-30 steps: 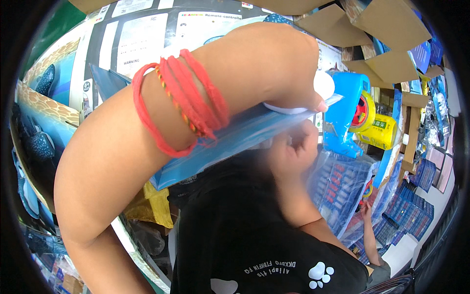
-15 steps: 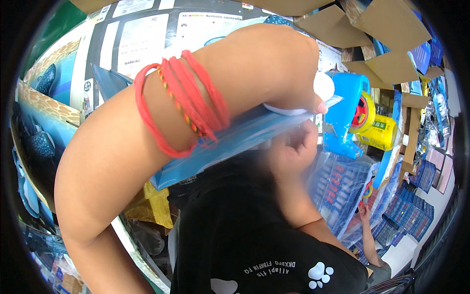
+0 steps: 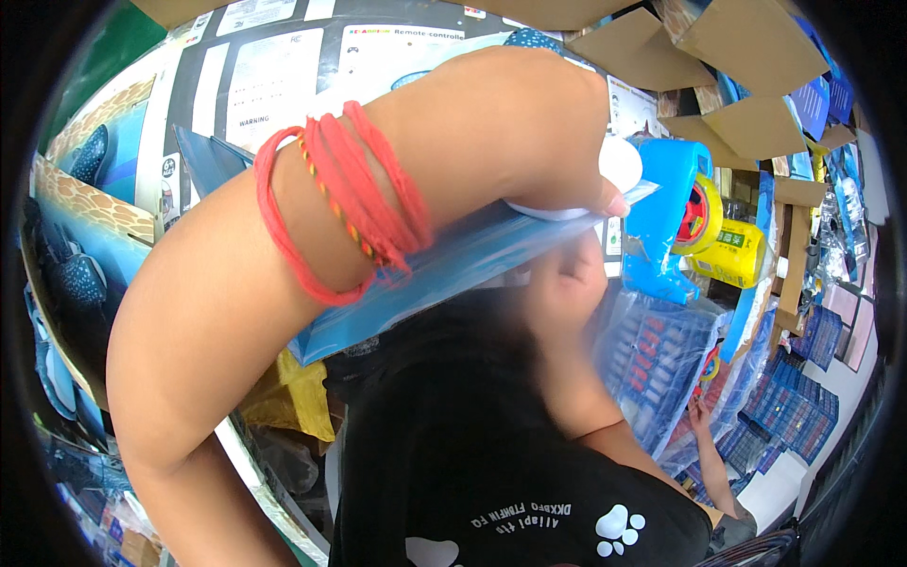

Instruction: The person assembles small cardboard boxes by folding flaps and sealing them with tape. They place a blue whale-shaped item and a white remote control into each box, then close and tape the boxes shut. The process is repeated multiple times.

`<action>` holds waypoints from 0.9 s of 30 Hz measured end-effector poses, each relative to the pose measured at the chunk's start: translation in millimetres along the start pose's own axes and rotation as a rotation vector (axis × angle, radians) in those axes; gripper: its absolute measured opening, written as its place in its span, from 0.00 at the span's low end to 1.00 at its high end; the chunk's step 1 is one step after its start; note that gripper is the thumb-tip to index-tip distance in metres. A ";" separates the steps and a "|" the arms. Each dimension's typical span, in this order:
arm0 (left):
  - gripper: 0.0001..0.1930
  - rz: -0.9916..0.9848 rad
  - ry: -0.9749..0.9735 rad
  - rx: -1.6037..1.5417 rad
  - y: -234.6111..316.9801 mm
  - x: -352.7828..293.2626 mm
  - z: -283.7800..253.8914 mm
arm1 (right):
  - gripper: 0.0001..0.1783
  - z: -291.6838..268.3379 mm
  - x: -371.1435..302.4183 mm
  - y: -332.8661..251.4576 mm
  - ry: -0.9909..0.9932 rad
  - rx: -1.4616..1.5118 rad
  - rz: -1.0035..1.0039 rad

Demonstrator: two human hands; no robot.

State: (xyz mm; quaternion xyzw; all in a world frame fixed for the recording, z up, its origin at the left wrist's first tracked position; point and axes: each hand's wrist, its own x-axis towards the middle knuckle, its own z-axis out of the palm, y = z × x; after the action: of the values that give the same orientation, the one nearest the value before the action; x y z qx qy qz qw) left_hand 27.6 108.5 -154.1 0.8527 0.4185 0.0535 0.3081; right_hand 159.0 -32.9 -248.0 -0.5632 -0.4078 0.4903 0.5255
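Observation:
From the lower left my left arm, with red cords at its wrist, reaches across a blue box with a shiny, film-like surface (image 3: 453, 269). My left hand (image 3: 557, 123) closes over its right end, thumb along the top edge; the other fingers are hidden. A white rounded shape (image 3: 621, 163) shows beside the thumb; I cannot tell whether it is printed or separate. Below that end, close to the box's near side, is my right hand (image 3: 572, 288), fingers curled and partly blurred. What it pinches, if anything, does not show.
To the right stands a blue tape dispenser (image 3: 661, 222) with a yellow-rimmed roll, beside a yellow bottle (image 3: 737, 255). Open cardboard cartons (image 3: 746, 57) rise at the far right. A plastic-covered stack (image 3: 652, 359) lies below. Another person's hand (image 3: 701, 416) appears at the lower right.
My right hand has shifted slightly and stays curled and blurred near the box's edge. The left hand and the box have hardly moved.

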 end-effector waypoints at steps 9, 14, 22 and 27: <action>0.41 0.013 0.058 0.002 -0.2 -3.5 -0.3 | 0.16 -19.4 3.2 3.0 -0.179 0.073 0.228; 0.41 0.028 0.071 0.006 0.5 -3.3 -0.5 | 0.10 -9.0 7.8 0.3 0.033 -0.319 -0.247; 0.41 0.059 0.113 0.004 -4.0 -4.1 2.6 | 0.08 -33.8 14.1 -5.9 -0.163 0.463 0.418; 0.40 0.024 0.029 -0.008 -1.3 -4.0 -3.5 | 0.09 -32.4 9.7 9.8 -0.298 0.925 0.650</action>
State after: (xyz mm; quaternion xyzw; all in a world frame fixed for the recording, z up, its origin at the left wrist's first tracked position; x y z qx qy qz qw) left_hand 22.9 107.8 -151.3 0.8556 0.4123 0.0714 0.3048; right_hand 192.0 -30.8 -259.9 -0.2962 -0.0271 0.8275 0.4762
